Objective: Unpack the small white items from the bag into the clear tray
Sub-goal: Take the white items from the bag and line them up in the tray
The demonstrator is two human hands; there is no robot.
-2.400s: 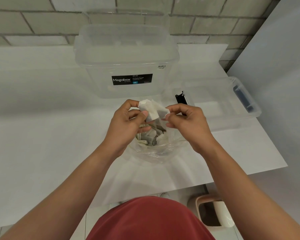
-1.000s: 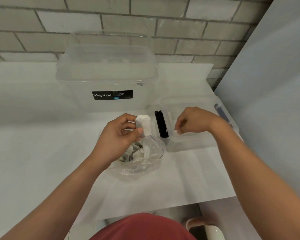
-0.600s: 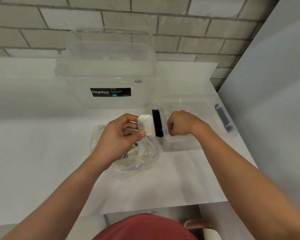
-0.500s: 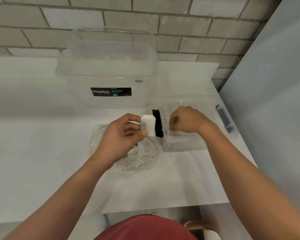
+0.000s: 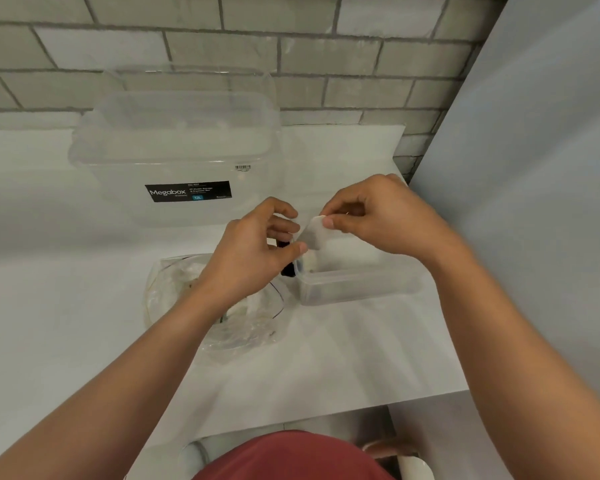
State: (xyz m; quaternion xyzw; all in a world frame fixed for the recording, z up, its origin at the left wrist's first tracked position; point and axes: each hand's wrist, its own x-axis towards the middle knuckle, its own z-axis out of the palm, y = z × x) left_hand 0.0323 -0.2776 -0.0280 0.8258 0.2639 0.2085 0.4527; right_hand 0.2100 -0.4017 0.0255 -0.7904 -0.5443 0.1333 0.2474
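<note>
Both hands are meeting above the left end of the clear tray (image 5: 357, 289): my right hand (image 5: 381, 216) is pinching the top corner of a small white wedge (image 5: 313, 233) between thumb and forefinger, and my left hand (image 5: 253, 251) is pinching its lower edge. The wedge is hanging right over the tray's rim, beside the black latch (image 5: 287, 270), so I am judging that a release here could be bouncing it off the rim onto the counter (image 5: 326, 358). My left forearm is crossing the clear plastic bag (image 5: 250, 327), lying open just beside the tray; a careless pull-back could be dragging it and spilling the remaining pieces.
</note>
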